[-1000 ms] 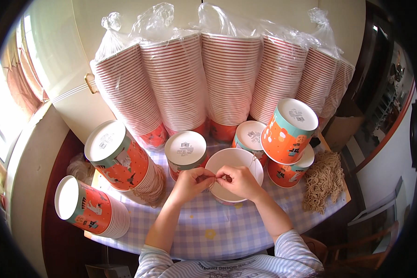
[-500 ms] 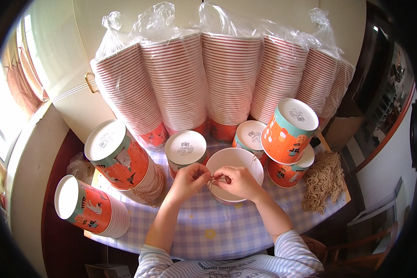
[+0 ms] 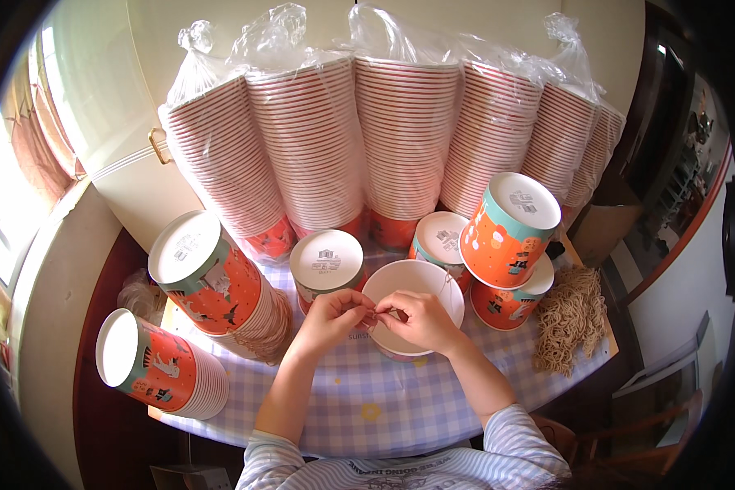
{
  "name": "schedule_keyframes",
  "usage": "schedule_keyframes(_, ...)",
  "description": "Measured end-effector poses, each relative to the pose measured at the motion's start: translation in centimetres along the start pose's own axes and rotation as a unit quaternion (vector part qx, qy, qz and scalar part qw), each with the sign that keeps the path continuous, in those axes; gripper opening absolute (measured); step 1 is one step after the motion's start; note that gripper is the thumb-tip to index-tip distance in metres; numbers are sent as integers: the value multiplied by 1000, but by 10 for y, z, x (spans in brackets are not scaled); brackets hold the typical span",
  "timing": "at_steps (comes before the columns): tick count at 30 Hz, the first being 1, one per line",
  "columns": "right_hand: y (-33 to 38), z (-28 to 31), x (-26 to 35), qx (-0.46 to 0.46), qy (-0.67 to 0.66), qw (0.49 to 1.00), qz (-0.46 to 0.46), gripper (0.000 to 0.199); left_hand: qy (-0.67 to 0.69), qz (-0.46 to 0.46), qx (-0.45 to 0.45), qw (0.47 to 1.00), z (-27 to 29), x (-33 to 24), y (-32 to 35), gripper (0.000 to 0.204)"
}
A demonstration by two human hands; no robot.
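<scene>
Over the near side of an open white paper bucket (image 3: pixel 408 282), my two hands meet fingertip to fingertip. Thumb and index finger of my left hand (image 3: pixel 333 318) pinch a thin brown cord (image 3: pixel 373 317). My right hand (image 3: pixel 420 320) pinches the same cord close beside it, so only a short bit shows between the fingers. A strand of cord also shows at the bucket's far right rim. Left of it, an upturned bucket (image 3: pixel 327 260) shows its white base. Two more upturned buckets (image 3: pixel 508 237) are stacked to the right, with another bucket (image 3: pixel 441 238) just behind.
A pile of loose beige cord (image 3: pixel 570 322) lies at the table's right end. Orange bucket stacks (image 3: pixel 220 282) stand at left, one with cord loops around it. Tall plastic-wrapped bucket stacks (image 3: pixel 407 131) line the back. A checked cloth (image 3: pixel 384 416) covers the table.
My fingertips have drawn closer together, and less of the cord shows between them. The buckets and the cord pile have not moved.
</scene>
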State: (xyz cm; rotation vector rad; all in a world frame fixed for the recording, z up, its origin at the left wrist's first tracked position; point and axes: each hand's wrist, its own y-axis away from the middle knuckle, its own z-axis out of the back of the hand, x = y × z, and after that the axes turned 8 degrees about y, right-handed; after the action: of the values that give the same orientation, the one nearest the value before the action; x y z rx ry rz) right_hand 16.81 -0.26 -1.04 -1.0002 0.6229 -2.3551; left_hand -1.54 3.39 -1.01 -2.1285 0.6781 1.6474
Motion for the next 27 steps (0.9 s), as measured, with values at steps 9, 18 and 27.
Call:
schedule_keyframes(9, 1, 0, -1, 25, 1, 999, -25, 8, -20, -41, 25, 999, 4, 8, -2, 9)
schedule_keyframes(18, 0, 0, -1, 23, 17, 999, -15, 9, -70, -99, 15, 993, 3, 17, -4, 6)
schedule_keyframes(27, 0, 0, -1, 17, -6, 999, -35, 9, -51, -82, -7, 995, -2, 11, -4, 14)
